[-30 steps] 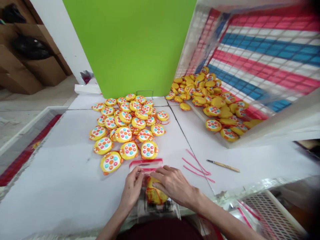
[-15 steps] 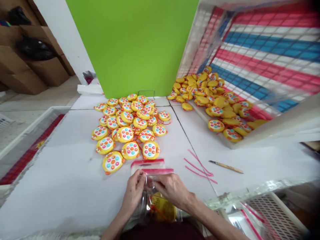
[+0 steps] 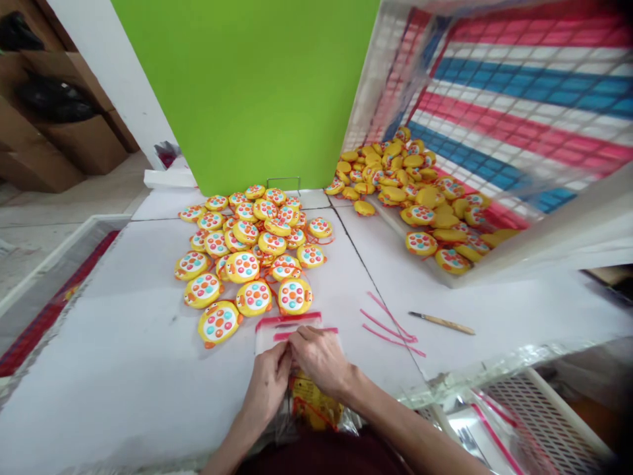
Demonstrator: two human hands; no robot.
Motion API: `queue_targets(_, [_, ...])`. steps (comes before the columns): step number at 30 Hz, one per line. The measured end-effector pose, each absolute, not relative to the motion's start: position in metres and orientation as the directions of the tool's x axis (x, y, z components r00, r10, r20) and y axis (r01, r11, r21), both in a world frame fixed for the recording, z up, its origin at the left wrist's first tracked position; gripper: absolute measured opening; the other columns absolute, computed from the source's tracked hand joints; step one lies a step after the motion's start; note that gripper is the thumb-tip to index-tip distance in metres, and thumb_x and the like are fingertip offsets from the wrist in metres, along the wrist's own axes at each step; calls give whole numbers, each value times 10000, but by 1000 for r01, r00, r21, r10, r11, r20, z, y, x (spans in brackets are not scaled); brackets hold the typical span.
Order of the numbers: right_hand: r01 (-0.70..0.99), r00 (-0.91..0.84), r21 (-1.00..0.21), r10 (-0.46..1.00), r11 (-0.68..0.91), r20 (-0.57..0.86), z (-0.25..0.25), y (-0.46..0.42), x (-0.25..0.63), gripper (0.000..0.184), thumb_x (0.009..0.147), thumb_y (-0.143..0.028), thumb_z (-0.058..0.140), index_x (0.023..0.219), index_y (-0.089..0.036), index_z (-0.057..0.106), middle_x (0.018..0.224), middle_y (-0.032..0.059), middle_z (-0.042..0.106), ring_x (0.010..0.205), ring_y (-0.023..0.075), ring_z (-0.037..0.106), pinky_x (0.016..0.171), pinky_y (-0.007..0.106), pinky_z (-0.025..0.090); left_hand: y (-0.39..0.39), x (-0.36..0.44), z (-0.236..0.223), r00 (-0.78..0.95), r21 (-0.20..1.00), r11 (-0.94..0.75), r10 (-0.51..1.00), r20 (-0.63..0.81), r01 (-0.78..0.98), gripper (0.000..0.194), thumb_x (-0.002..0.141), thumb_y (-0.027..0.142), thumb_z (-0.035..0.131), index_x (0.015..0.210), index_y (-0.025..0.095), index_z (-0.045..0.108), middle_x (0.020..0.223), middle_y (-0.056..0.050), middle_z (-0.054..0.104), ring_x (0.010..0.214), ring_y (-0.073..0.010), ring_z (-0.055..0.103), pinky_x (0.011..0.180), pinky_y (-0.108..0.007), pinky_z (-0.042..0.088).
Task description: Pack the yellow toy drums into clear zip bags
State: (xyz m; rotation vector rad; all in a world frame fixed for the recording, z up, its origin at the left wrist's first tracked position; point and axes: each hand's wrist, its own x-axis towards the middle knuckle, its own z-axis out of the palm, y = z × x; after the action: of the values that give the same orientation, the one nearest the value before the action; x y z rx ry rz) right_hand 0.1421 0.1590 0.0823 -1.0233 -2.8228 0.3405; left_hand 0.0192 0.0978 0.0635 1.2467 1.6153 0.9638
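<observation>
Both of my hands rest together on a clear plastic bag (image 3: 297, 340) with a red strip at its mouth, at the near edge of the white table (image 3: 123, 356). My left hand (image 3: 268, 382) and my right hand (image 3: 320, 359) pinch the bag near its red strip, fingers closed. A yellow toy (image 3: 316, 406) with an orange cord lies inside the bag, below my hands. A second bag's red strip (image 3: 287, 319) shows just beyond.
A pile of yellow round toys with coloured dots (image 3: 247, 254) lies ahead. More toys spill from a tilted mesh crate (image 3: 445, 218) with a red, white and blue striped lining at right. Red strips (image 3: 390, 326), a thin wooden-handled tool (image 3: 442, 322), a green board (image 3: 247, 86), a white basket (image 3: 539, 422).
The bag with the toy has slid toward me and my hands have come closer together at its red strip. The view shifted slightly.
</observation>
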Motion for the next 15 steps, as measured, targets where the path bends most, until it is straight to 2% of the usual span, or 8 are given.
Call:
queue_targets(2, [644, -715, -319, 695, 696, 74, 79, 161, 145, 76, 807, -130, 543, 759, -167, 591, 753, 26, 648, 656, 145, 599, 546, 224, 354, 97, 20, 62, -106, 930, 200, 979, -176, 309, 235, 834, 298, 432, 795, 154, 615, 715, -69, 673, 681, -214, 633, 632, -287, 485])
queue_targets(5, [694, -571, -456, 812, 557, 122, 74, 171, 167, 136, 804, -115, 494, 770, -178, 610, 737, 8, 661, 617, 121, 592, 575, 207, 371, 97, 19, 57, -85, 950, 237, 971, -224, 203, 252, 838, 337, 431, 872, 167, 613, 806, -79, 688, 751, -219, 658, 675, -292, 510])
queue_targets(7, [765, -428, -478, 895, 431, 121, 69, 183, 198, 163, 800, -133, 473, 781, -180, 627, 745, 19, 674, 624, 129, 598, 596, 212, 383, 96, 16, 53, -112, 950, 270, 961, -254, 160, 263, 829, 374, 443, 859, 171, 608, 814, -81, 688, 750, -226, 662, 667, -301, 519])
queue_targets(9, [874, -256, -407, 964, 265, 78, 63, 196, 239, 168, 795, -173, 474, 792, -184, 642, 766, 35, 686, 669, 156, 613, 620, 231, 392, 96, 12, 51, -137, 947, 287, 954, -267, 148, 272, 818, 403, 456, 839, 174, 603, 796, -78, 686, 722, -229, 660, 645, -309, 519])
queue_targets(11, [961, -103, -260, 995, 100, 3, 58, 206, 283, 183, 806, -221, 467, 773, -192, 645, 751, 42, 685, 676, 171, 613, 599, 240, 386, 96, 9, 50, -149, 949, 284, 953, -263, 139, 270, 805, 418, 475, 813, 177, 596, 759, -69, 684, 704, -230, 658, 638, -311, 515])
queue_targets(15, [993, 33, -110, 998, -39, -55, 59, 207, 346, 186, 790, -251, 495, 687, -191, 638, 692, 69, 668, 622, 208, 606, 503, 253, 327, 95, 7, 50, -144, 946, 319, 941, -308, 61, 272, 768, 444, 522, 779, 178, 577, 724, -63, 684, 710, -234, 660, 652, -321, 519])
